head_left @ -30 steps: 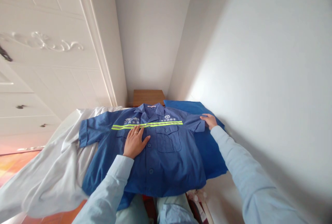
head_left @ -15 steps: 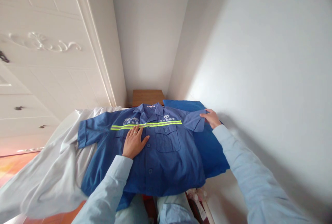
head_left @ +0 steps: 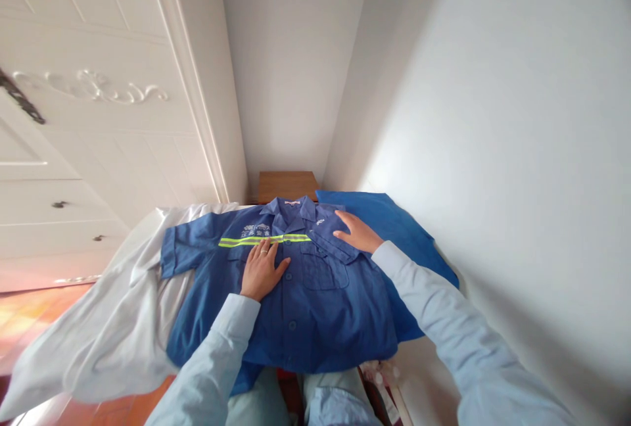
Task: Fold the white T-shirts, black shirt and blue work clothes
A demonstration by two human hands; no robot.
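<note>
A blue short-sleeved work shirt [head_left: 320, 321] lies front up, with its collar away from me, buttons down the middle and a yellow-green reflective stripe across the chest. My left hand [head_left: 263, 273] rests flat on the chest just below the stripe, fingers stretched out, a ring on one finger. On the shirt's right side the sleeve [head_left: 331, 239] is folded inward over the chest, covering part of the stripe and lettering. Against that folded sleeve lies my right hand [head_left: 361, 234], thumb and fingers apart. The opposite sleeve [head_left: 190, 242] stays spread outward.
White cloth [head_left: 113, 321] drapes to the left under the shirt. Another blue cloth [head_left: 414, 248] lies beneath on the right, by the wall [head_left: 517, 150]. A brown wooden surface [head_left: 288, 185] sits behind the collar. White cabinets [head_left: 113, 156] stand at left.
My right hand has brought the right-side sleeve inward over the chest and now lies on it with its fingers apart. The left hand stays on the shirt. The view has shifted slightly.
</note>
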